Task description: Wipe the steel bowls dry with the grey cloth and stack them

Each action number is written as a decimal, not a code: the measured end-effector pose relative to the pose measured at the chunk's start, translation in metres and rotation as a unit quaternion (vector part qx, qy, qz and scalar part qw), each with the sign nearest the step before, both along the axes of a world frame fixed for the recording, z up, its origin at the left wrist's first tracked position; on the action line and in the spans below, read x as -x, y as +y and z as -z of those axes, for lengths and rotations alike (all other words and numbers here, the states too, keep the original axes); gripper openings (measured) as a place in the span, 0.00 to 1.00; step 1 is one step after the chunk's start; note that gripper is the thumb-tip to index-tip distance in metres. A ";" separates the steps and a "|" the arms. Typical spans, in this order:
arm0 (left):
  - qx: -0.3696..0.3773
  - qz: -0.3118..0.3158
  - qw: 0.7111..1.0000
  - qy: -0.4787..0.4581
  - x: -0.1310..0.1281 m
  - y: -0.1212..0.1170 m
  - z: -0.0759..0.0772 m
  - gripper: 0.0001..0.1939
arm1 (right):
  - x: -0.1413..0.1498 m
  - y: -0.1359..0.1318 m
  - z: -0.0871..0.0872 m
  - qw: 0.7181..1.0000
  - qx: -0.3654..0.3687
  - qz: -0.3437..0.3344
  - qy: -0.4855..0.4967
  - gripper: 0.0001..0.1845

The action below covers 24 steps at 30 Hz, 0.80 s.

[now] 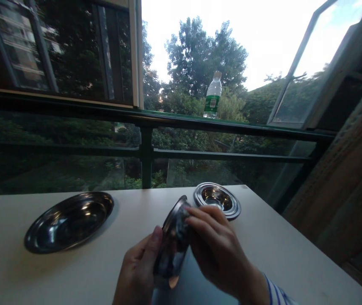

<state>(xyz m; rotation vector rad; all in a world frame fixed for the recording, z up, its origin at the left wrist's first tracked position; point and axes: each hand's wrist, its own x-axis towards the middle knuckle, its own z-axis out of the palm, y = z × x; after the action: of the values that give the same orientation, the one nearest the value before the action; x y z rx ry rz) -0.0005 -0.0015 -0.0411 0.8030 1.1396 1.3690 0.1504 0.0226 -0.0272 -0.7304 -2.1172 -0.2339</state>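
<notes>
A shiny metal bowl (171, 250) is tilted up on its side above the table, its rim facing left. My left hand (139, 267) grips it by the near rim, thumb on the rim and a fingertip showing beneath. Against the bowl's outer wall, near the upper end, press the curled fingers of my right hand (217, 245). A greyish patch shows at those fingertips; whether it is a small cloth or a reflection, I cannot make out. Just beyond my right hand sits a stack of metal bowls (231, 205). A large metal basin (69, 222) rests on the left.
The white table (295, 258) has its right edge running toward me. Behind it stands a dark green railing (181, 122) with glass panels. A plastic bottle (212, 97) with a green label is on the sill. A patterned curtain (342, 169) hangs at right.
</notes>
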 end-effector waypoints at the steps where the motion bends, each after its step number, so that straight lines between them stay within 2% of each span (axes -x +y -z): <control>1: 0.001 0.003 1.000 -0.007 0.000 0.000 0.000 0.20 | 0.000 -0.001 0.000 0.999 -0.023 -0.021 -0.020 0.09; 4: -0.002 0.012 1.000 -0.015 0.001 -0.001 -0.001 0.19 | 0.002 -0.003 0.000 0.997 -0.051 -0.052 -0.041 0.07; 7: -0.009 0.003 1.000 0.008 0.000 -0.002 -0.003 0.21 | 0.000 -0.001 0.000 1.000 0.010 -0.002 0.020 0.11; 9: -0.009 -0.002 1.000 0.016 -0.001 -0.004 -0.004 0.21 | 0.000 -0.002 0.000 0.999 0.021 0.008 0.030 0.11; 13: -0.007 0.005 1.000 -0.007 -0.002 -0.005 -0.005 0.19 | 0.003 -0.004 0.001 0.997 -0.049 -0.044 -0.029 0.07; 18: -0.012 0.008 1.000 0.015 -0.003 -0.004 -0.002 0.21 | -0.004 0.006 0.001 0.996 0.062 0.019 0.058 0.11; 22: -0.002 0.002 1.000 0.008 -0.005 -0.006 -0.002 0.20 | -0.005 0.001 -0.001 0.999 0.012 -0.037 -0.015 0.12; 24: -0.004 -0.001 1.000 0.010 -0.006 -0.006 -0.002 0.20 | -0.005 -0.001 -0.002 0.999 0.010 -0.045 -0.021 0.11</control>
<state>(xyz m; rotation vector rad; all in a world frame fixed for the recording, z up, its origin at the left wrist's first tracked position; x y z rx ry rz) 0.0052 -0.0072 -0.0392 0.8226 1.1512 1.3718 0.1549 0.0217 -0.0252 -0.6450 -2.1885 -0.1812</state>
